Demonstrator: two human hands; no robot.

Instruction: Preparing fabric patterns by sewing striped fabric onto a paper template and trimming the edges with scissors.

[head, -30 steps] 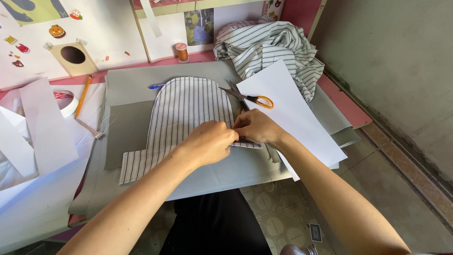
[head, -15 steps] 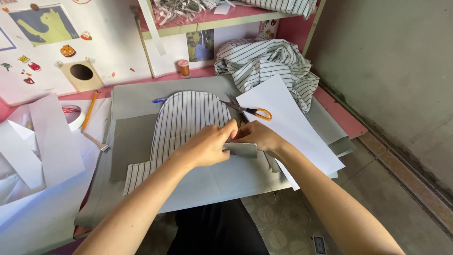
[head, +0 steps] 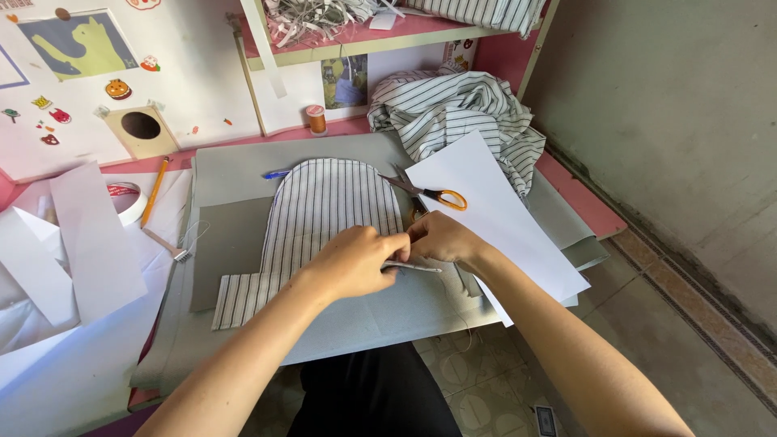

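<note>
Both hands have slid a little nearer along the right edge of the striped fabric piece (head: 324, 222) since the earlier frames, and more of the upper shelf now shows. Left hand (head: 352, 263) and right hand (head: 441, 239) meet fingertip to fingertip at that edge, each pinching the cloth where it is folded into a narrow strip. Fabric piece is rounded at its far end, lies flat on a grey sheet (head: 243, 170) on the pink table (head: 579, 198), near end reaching left of the left forearm.

Containers: pink shelf (head: 421, 28) at the far side holds a heap of pale shredded strips (head: 320, 12) and a folded striped cloth (head: 486, 12).

Labels and signs: white board (head: 186, 73) at far left carries a picture of a yellow-green cat shape on blue (head: 77, 44), small coloured stickers, and a tan square card with a dark round hole (head: 142, 129). A small photo print (head: 346, 81) leans under the shelf.

Around: orange-handled scissors (head: 429, 193) lie just beyond the right hand, partly on a white paper sheet (head: 502, 226). Crumpled striped shirt (head: 461, 117) sits at far right. Copper thread spool (head: 316, 119) stands at the back. Blue pen (head: 275, 173) touches the fabric's far-left curve. Pencil (head: 154, 190), tape roll (head: 125, 198) and loose white papers (head: 89, 243) lie at left.
</note>
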